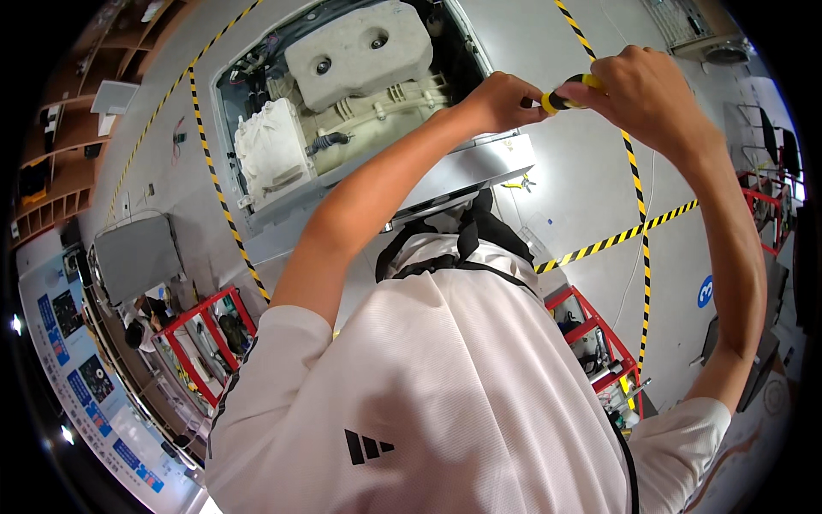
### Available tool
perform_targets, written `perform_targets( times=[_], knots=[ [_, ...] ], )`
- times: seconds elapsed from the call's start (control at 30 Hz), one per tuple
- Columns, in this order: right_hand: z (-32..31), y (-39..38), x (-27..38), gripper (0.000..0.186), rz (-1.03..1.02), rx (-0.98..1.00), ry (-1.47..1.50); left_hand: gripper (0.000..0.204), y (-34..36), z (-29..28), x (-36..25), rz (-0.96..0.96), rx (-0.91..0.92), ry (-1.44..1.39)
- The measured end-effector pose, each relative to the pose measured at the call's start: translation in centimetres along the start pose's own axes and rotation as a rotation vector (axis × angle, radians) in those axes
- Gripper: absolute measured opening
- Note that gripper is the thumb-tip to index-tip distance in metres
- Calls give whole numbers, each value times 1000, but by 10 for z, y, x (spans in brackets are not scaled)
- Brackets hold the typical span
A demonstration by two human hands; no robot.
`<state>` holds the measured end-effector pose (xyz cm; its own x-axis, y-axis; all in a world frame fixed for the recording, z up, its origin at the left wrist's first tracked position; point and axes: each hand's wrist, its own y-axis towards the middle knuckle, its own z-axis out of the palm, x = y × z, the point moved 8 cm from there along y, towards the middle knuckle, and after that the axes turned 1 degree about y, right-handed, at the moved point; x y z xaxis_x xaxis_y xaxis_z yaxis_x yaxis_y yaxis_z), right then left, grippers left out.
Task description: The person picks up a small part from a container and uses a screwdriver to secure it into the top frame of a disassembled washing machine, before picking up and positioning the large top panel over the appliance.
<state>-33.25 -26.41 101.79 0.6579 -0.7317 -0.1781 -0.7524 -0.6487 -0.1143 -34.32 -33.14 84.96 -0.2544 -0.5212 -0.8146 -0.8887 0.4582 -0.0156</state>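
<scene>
My right hand [652,96] is wrapped round the yellow-and-black handle of a screwdriver [558,102], held up over the right side of an opened washing machine [428,182]. The thumb and fingers of my left hand [495,103] are pinched at the handle's other end, where something dark shows between them; the blade itself is hidden. Inside the machine are a grey concrete counterweight [360,60] with two bolt recesses, a white plastic box [272,150] and a dark ribbed hose [329,142].
Yellow-handled pliers [520,182] lie on the grey floor right of the machine. Red-framed tool carts stand behind, one at left [201,347] and one at right [595,321]. Black-and-yellow tape [644,227] marks the floor. Wooden shelves [64,128] line the far left.
</scene>
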Motion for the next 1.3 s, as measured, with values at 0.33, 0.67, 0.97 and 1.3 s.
perform_targets(
  times=[0.33, 0.67, 0.97, 1.3],
  knots=[
    [5, 3, -5, 24, 3, 31, 31, 23, 0, 1, -2, 2, -7, -46],
    [6, 10, -9, 23, 213, 157, -60, 22, -2, -3, -5, 52, -25, -30],
    [8, 12, -2, 31, 260, 342, -31, 21, -3, 0, 0, 30, 16, -11],
    [0, 3, -11, 25, -33, -154, 138, 20, 2, 0, -1, 85, -30, -27]
  ],
)
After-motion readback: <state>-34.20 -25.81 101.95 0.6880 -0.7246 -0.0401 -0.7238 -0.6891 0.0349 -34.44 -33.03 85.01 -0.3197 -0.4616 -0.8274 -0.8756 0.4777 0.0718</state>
